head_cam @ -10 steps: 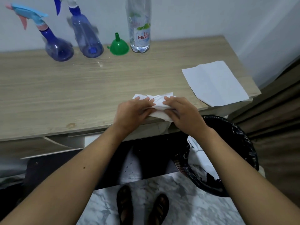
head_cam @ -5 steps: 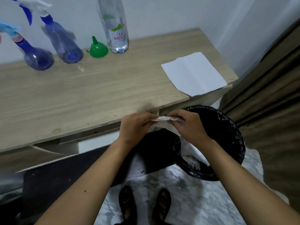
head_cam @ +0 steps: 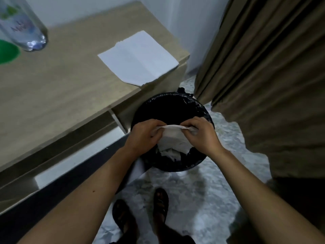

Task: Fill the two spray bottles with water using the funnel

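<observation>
White tissue (head_cam: 173, 136), crumpled, hangs between both hands above the black-lined bin (head_cam: 202, 110). The left hand (head_cam: 143, 136) pinches its left edge with curled fingers; the right hand (head_cam: 202, 136) pinches the right edge likewise. Beyond, a flat paper sheet (head_cam: 139, 58) lies at the wooden table's (head_cam: 61, 85) corner. Farthest, at the left edge, the water bottle (head_cam: 21, 27) stands just beside the green funnel (head_cam: 7, 53); the spray bottles are out of view.

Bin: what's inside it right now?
Crumpled white paper lies in the bin near its front rim. Both hands, left and right, hold a tissue above it, covering part; the rest is black liner, too dark to read.
</observation>
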A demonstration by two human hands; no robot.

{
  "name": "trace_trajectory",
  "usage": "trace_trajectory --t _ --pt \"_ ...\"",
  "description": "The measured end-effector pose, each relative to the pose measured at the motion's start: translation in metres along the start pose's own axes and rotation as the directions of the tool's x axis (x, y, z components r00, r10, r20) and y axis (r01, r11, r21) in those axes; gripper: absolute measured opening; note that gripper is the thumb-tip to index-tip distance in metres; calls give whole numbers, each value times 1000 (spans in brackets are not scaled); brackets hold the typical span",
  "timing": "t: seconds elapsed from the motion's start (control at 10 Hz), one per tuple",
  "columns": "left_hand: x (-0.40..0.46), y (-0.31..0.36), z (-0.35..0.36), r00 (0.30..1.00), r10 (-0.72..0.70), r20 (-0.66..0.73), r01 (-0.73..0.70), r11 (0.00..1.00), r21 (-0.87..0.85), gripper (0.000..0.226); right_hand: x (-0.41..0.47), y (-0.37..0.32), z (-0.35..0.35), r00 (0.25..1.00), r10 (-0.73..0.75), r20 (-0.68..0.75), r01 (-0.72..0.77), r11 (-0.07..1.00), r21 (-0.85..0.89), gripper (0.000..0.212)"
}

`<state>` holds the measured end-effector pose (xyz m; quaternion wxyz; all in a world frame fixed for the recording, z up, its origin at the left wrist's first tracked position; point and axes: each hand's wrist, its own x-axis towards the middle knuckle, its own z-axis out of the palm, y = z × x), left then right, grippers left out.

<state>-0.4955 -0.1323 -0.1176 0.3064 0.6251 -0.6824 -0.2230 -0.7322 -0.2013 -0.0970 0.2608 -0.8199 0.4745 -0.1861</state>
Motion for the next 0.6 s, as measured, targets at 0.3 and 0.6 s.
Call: trace_trajectory --t 0.3,0.6 --pt "11 5 34 994 -14 106 13 1000 15 34 -34 32 7 987 160 12 -160 983 91 20" --pt "-4 -14 35 995 -21 97 27 997 -68 39 -40 23 15 983 171 -71 -154 967 201 30"
